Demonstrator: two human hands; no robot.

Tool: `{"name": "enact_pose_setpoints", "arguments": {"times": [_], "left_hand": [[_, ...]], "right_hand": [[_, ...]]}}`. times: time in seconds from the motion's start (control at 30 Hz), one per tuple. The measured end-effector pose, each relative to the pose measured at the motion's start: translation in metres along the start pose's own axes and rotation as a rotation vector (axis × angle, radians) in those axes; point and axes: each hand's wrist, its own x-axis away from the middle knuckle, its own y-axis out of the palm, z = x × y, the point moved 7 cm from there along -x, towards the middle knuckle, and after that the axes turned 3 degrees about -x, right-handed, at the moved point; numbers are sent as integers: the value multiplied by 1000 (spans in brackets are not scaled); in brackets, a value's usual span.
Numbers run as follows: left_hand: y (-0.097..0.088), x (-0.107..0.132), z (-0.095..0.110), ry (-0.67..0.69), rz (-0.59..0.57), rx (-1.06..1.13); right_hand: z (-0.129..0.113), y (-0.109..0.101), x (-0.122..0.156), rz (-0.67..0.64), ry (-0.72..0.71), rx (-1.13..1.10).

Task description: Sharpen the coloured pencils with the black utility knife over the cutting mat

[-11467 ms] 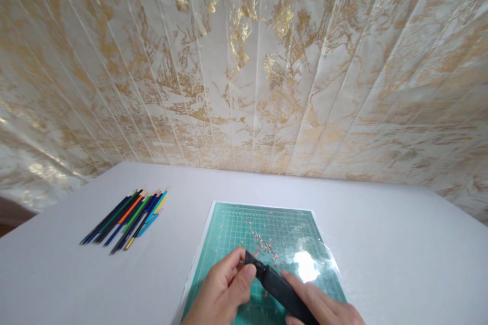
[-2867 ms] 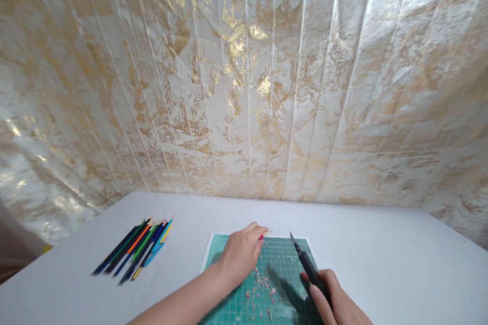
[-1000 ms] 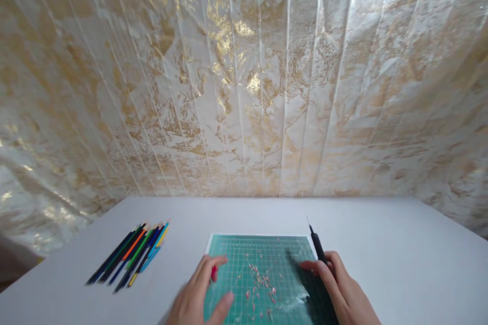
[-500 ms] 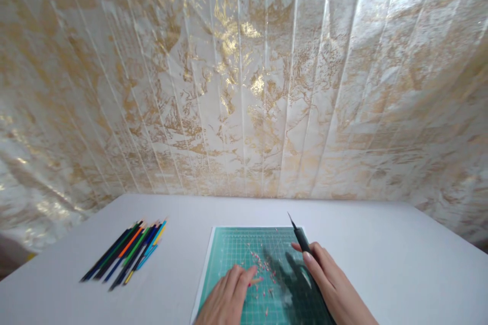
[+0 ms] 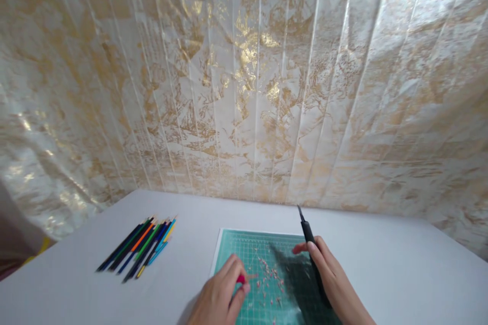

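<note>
My left hand (image 5: 221, 292) is closed around a pink-red pencil (image 5: 241, 279), whose bare wood end points right over the green cutting mat (image 5: 232, 244). Most of the pencil is hidden by my fingers. In my right hand (image 5: 330, 274) is a black craft knife (image 5: 308, 232), its blade tilted up and away from the pencil. The forefinger of that hand sticks out to the left. Pinkish wood shavings (image 5: 269, 271) lie scattered on the mat between my hands, partly in the shadow of the right one.
Several coloured pencils (image 5: 139, 246) lie side by side on the white table (image 5: 183, 284), left of the mat. A white and gold patterned sheet (image 5: 244, 111) hangs behind the table. Something brownish with a yellow strip (image 5: 40, 249) shows at the left edge.
My left hand has curled more tightly and turned, showing more of the pencil's pink-red body. The knife has come more upright. The whole view has shifted and tilted slightly.
</note>
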Motion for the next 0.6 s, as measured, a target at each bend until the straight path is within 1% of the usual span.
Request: {"name": "enact_pose_setpoints", "arguments": {"times": [0.07,0.13,0.23,0.3,0.4,0.5,0.6], "left_hand": [[-15,-16,-5,-153,14,-9],[-24,-33,-8,-193,16,-8],[-21,-52,-15,-239,-5,0],[-14,-54,-13,-249,-23,20],[-8,-49,-2,-229,-32,90],[-14,-44,5,-226,15,181],[-18,-43,3,-255,56,266]], "right_hand": [[10,-5,14,8,49,-20],[23,-9,27,57,129,-74],[30,-10,39,130,150,-178],[29,-9,42,151,146,-212],[25,-6,44,150,165,-243],[23,-5,47,150,196,-267],[22,-4,47,139,216,-268]]}}
